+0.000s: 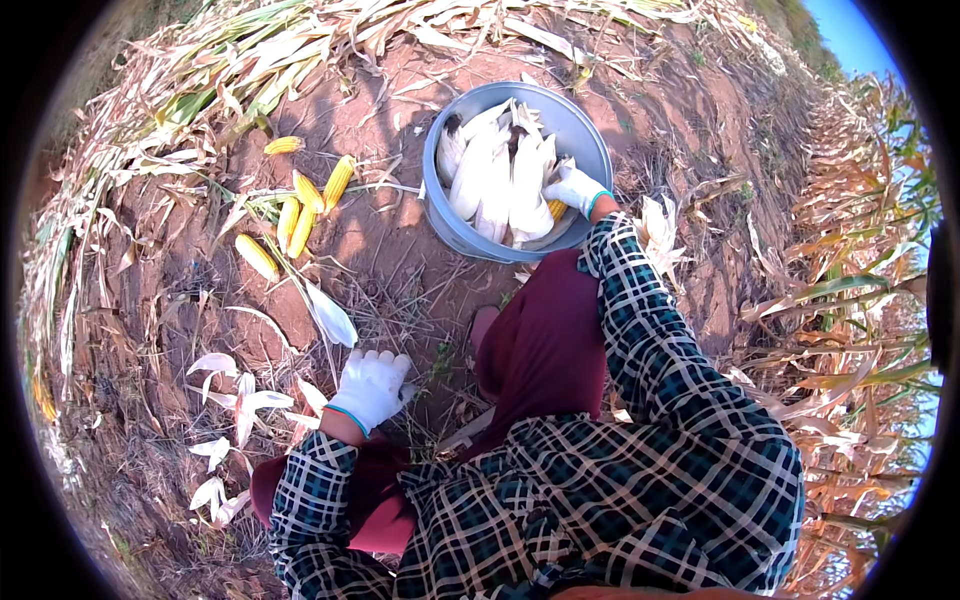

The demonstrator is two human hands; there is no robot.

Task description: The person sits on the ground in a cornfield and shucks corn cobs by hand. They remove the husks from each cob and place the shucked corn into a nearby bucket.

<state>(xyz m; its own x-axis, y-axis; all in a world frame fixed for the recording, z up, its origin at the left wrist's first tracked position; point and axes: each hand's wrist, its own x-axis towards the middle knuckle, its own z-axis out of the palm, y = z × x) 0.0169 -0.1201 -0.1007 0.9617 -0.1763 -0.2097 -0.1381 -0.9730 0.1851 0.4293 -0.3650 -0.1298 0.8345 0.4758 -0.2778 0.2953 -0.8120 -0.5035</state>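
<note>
A grey round tub (595,142) stands on the soil in front of me, holding several ears of corn in pale husks (480,172). My right hand (579,187), in a white knit glove, reaches inside its right side, over a yellow ear (556,210) that shows beneath the fingers. Whether the fingers grip it is hidden. Near my left knee, my gloved left hand (373,386) is over the ground, its back upward, beside a pale husk leaf (331,315); nothing shows in it. Several bare yellow corn cobs (300,229) lie on the soil left of the tub.
Dry corn stalks and leaves (247,56) are heaped along the far and left sides. Loose husks (245,405) are scattered left of my left hand, and another husk (658,236) lies right of the tub. Standing corn plants (847,300) line the right side.
</note>
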